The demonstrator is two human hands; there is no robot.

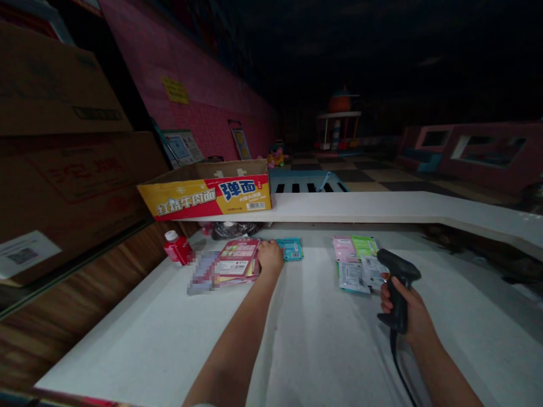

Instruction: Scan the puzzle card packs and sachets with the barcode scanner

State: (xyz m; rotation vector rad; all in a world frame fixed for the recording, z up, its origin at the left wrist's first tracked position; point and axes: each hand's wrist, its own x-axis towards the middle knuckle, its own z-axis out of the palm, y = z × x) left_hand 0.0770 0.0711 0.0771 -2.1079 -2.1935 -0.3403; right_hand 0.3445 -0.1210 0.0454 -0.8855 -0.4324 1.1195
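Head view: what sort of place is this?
Probably a small shop's checkout, perhaps beside a play area: the right hand holds what looks like a corded barcode scanner, flat packets lie on the white counter, and a colourful pavilion stands beyond.

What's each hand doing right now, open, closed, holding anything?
Left hand: at the right edge of the stacked packets; can't tell whether it's gripping them.
Right hand: closed, holding the black handheld scanner.
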